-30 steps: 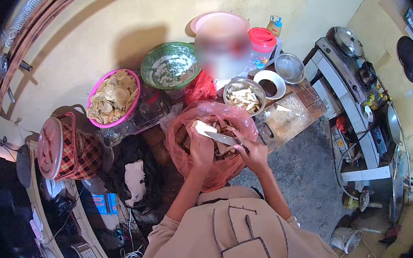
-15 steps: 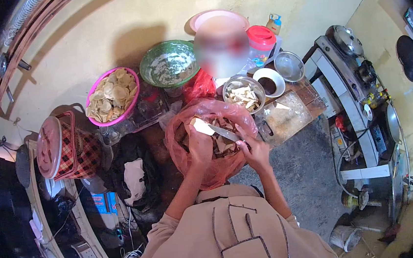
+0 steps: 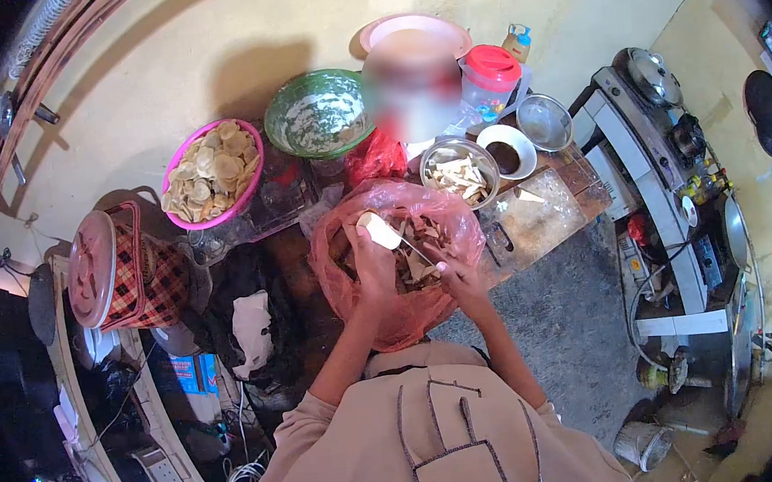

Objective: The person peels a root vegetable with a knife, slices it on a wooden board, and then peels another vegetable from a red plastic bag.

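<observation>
The right hand (image 3: 465, 282) grips a silver metal knife (image 3: 418, 250), now turned edge-on, the left hand (image 3: 373, 265) clutching a white blocky chunk (image 3: 384, 231), apparently mid-cut.

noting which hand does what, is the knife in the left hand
No, the right hand grips the knife, while the left hand holds a pale piece.

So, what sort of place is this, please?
Probably a kitchen, perhaps in a home: a stove bears a lidded pot, there is a cutting board, and the right hand holds a knife.
</observation>
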Tool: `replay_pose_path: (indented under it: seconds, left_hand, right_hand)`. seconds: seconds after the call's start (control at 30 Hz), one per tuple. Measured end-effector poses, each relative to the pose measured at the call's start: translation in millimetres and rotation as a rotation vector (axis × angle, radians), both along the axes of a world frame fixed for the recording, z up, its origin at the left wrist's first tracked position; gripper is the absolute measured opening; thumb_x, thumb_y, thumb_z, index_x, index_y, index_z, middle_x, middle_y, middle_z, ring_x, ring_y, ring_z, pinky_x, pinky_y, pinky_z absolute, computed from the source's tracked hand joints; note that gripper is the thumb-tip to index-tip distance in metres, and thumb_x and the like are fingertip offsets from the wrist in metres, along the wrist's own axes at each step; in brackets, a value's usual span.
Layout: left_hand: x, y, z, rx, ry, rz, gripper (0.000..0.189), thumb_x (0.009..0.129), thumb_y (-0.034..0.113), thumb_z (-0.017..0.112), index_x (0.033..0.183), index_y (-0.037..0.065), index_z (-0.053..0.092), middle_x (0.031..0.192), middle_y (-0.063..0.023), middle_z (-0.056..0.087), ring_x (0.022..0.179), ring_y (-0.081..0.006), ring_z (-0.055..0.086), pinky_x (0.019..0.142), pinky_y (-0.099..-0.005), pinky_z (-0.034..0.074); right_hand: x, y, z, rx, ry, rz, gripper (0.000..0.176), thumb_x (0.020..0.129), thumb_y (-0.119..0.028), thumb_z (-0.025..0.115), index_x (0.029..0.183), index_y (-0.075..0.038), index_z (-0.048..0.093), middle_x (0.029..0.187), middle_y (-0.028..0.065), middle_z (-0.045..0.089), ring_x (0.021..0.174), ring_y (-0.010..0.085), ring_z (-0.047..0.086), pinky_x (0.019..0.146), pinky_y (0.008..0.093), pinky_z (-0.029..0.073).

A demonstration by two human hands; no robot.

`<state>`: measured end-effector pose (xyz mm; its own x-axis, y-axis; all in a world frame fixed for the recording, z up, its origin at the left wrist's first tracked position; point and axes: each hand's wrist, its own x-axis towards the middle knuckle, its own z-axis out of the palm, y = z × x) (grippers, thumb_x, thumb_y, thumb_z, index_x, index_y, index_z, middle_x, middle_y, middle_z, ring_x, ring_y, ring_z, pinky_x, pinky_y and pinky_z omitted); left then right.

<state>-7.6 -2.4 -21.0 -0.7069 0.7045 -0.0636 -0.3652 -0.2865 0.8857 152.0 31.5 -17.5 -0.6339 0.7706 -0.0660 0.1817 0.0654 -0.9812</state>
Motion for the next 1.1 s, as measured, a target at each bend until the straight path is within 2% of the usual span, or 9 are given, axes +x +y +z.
replay_pose_path:
  seconds: [0.1, 0.17, 0.23, 0.43, 0.53, 0.63, 0.8, 0.93, 1.1]
  left_hand:
    - [11.0, -1.4, 51.9, -0.001, -0.198, 0.150, 0.034, 0.095, 0.032, 0.027, 0.100, 0.005, 0.045, 0.085, -0.0042, 0.048, 0.077, -0.0117, 0.047, 0.067, -0.0259, 0.041]
    - [5.0, 6.0, 26.4, 0.065, -0.199, 0.110, 0.036, 0.095, 0.034, 0.025, 0.101, 0.005, 0.045, 0.083, -0.0029, 0.047, 0.075, -0.0117, 0.046, 0.066, -0.0252, 0.041]
    - [0.8, 5.6, 18.4, 0.110, -0.248, 0.055, 0.033, 0.094, 0.034, 0.027, 0.108, 0.006, 0.039, 0.088, -0.0031, 0.046, 0.080, -0.0128, 0.046, 0.071, -0.0267, 0.040]
    - [-0.8, 4.0, 12.7, 0.115, -0.278, -0.047, 0.035, 0.093, 0.033, 0.031, 0.118, 0.009, 0.032, 0.101, -0.0048, 0.044, 0.094, -0.0150, 0.045, 0.083, -0.0305, 0.038]
    - [6.1, 2.3, 22.9, 0.215, -0.218, -0.071, 0.032, 0.094, 0.033, 0.030, 0.114, 0.009, 0.034, 0.099, -0.0044, 0.044, 0.091, -0.0143, 0.045, 0.081, -0.0298, 0.038]
    - [6.5, 4.0, 17.3, 0.215, -0.233, -0.083, 0.031, 0.094, 0.033, 0.029, 0.110, 0.009, 0.036, 0.095, -0.0039, 0.044, 0.087, -0.0135, 0.046, 0.078, -0.0285, 0.039]
    - [8.9, 7.5, 17.4, 0.184, -0.081, -0.019, 0.032, 0.094, 0.034, 0.028, 0.110, 0.007, 0.035, 0.092, -0.0039, 0.045, 0.081, -0.0125, 0.047, 0.072, -0.0270, 0.041]
    - [19.2, 10.3, 8.3, 0.168, -0.083, -0.004, 0.038, 0.094, 0.035, 0.027, 0.116, 0.005, 0.033, 0.092, -0.0050, 0.046, 0.079, -0.0125, 0.047, 0.070, -0.0259, 0.041]
    - [18.0, 9.0, 1.9, 0.085, -0.057, -0.013, 0.048, 0.093, 0.039, 0.027, 0.125, 0.003, 0.027, 0.097, -0.0067, 0.047, 0.080, -0.0129, 0.046, 0.071, -0.0253, 0.040]
  right_hand:
    - [3.7, 3.2, -5.5, -0.311, 0.038, 0.088, 0.037, 0.088, -0.026, 0.045, 0.123, -0.015, 0.046, 0.103, 0.0131, 0.059, 0.083, 0.0262, 0.061, 0.070, 0.0304, 0.046]
    - [2.7, 2.9, -4.1, -0.101, -0.036, 0.046, 0.038, 0.087, -0.027, 0.046, 0.124, -0.017, 0.046, 0.102, 0.0133, 0.060, 0.080, 0.0265, 0.061, 0.068, 0.0314, 0.046]
    - [-1.1, -2.8, 6.5, 0.460, -0.177, -0.092, 0.038, 0.086, -0.028, 0.047, 0.124, -0.018, 0.046, 0.100, 0.0132, 0.060, 0.076, 0.0260, 0.062, 0.063, 0.0318, 0.047]
    - [-2.9, -3.1, 21.9, 0.775, -0.268, -0.247, 0.043, 0.079, -0.018, 0.058, 0.121, -0.018, 0.049, 0.078, 0.0147, 0.062, 0.059, 0.0272, 0.060, 0.053, 0.0340, 0.045]
    - [-2.7, -1.2, 11.5, 0.758, -0.240, -0.220, 0.043, 0.083, -0.028, 0.053, 0.124, -0.020, 0.045, 0.098, 0.0115, 0.061, 0.066, 0.0264, 0.062, 0.052, 0.0337, 0.047]
    - [-6.5, -2.4, 7.0, 0.763, -0.182, -0.242, 0.040, 0.083, -0.028, 0.052, 0.122, -0.018, 0.048, 0.098, 0.0114, 0.061, 0.064, 0.0271, 0.061, 0.053, 0.0342, 0.048]
    - [-14.0, -12.5, -1.8, 0.309, -0.028, -0.166, 0.033, 0.088, -0.026, 0.045, 0.118, -0.014, 0.051, 0.080, 0.0117, 0.061, 0.063, 0.0174, 0.060, 0.055, 0.0312, 0.044]
    - [-18.1, -11.8, -9.6, -0.157, 0.156, -0.096, 0.039, 0.092, -0.028, 0.039, 0.122, -0.005, 0.046, 0.060, -0.0068, 0.036, 0.052, 0.0032, 0.031, 0.046, 0.0189, 0.026]
    - [-12.4, -1.5, -5.2, 0.011, 0.133, -0.143, 0.041, 0.091, -0.029, 0.041, 0.123, -0.003, 0.044, 0.059, -0.0075, 0.033, 0.052, 0.0028, 0.029, 0.046, 0.0190, 0.025]
